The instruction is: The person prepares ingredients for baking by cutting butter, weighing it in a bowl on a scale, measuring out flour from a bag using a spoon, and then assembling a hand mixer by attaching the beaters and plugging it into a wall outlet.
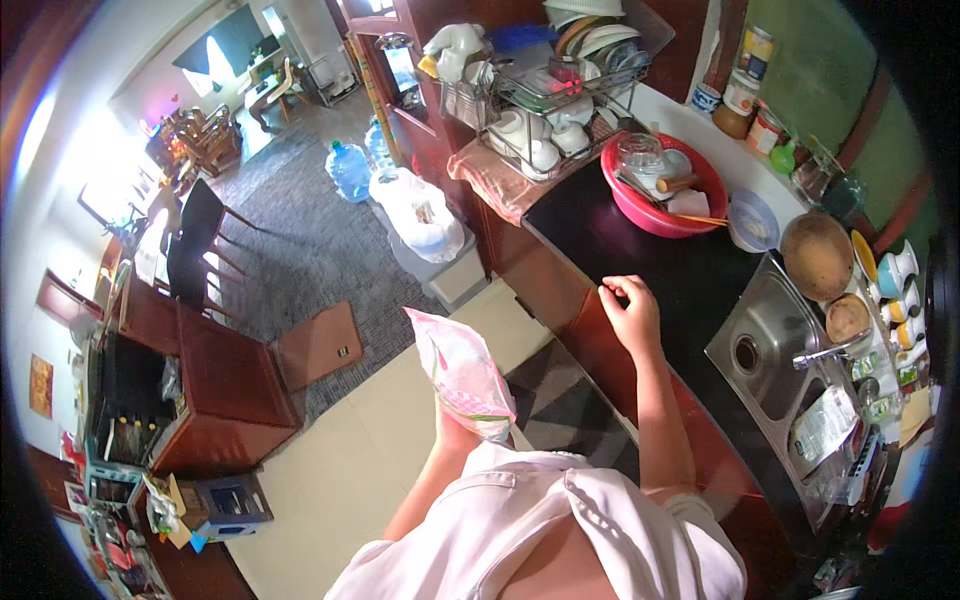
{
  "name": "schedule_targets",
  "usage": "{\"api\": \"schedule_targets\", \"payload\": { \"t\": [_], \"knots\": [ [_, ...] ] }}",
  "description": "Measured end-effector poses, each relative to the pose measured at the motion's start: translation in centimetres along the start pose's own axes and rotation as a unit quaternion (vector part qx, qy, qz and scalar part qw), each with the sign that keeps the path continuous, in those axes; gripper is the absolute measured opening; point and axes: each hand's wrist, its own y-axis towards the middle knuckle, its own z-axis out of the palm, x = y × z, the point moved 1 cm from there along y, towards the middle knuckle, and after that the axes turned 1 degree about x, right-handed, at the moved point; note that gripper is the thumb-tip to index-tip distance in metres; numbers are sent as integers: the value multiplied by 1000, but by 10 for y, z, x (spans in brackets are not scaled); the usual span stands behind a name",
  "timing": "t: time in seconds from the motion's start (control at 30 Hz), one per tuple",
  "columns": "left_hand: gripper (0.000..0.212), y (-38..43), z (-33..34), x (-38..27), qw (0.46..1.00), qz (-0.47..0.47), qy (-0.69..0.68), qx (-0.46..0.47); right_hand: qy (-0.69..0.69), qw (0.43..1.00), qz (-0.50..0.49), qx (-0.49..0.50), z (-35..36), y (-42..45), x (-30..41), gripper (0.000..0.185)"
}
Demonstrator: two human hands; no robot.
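A pink and white plastic packet (461,367) with green marks is held upright in front of my body. My left hand (456,429) grips it low down, and the packet hides most of the fingers. Over the edge of the black countertop (574,217) hovers my right hand (632,311), its fingers loosely bent and the thumb apart, with nothing seen in it. Beyond that hand stands a red plastic basin (637,214) of glassware and dishes, with a pale bowl (752,221) beside it.
Right of my arm is a steel sink (780,330) with a faucet (832,350). A wire dish rack (517,94) full of crockery stands at the back. On the floor ahead, a white plastic bag (420,210) rests on a grey bin (454,270), near water jugs (349,172). A wooden cabinet (232,375) stands left.
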Motion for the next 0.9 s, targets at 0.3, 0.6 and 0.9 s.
{"api": "schedule_targets", "payload": {
  "t": [0.3, 0.6, 0.9],
  "knots": [
    [50, 173, -24, -131, 991, -78, -98, -40, 24, 999, -20, -37, 150, 184, 12, 15],
    [57, 243, -75, -202, 992, -115, -20, -40, -60, 985, -50, -156, 261, 357, 28, 25],
    [59, 242, -98, -223, 984, -161, 12, -73, -106, 975, -89, -176, 294, 388, 25, 23]
  ]
}}
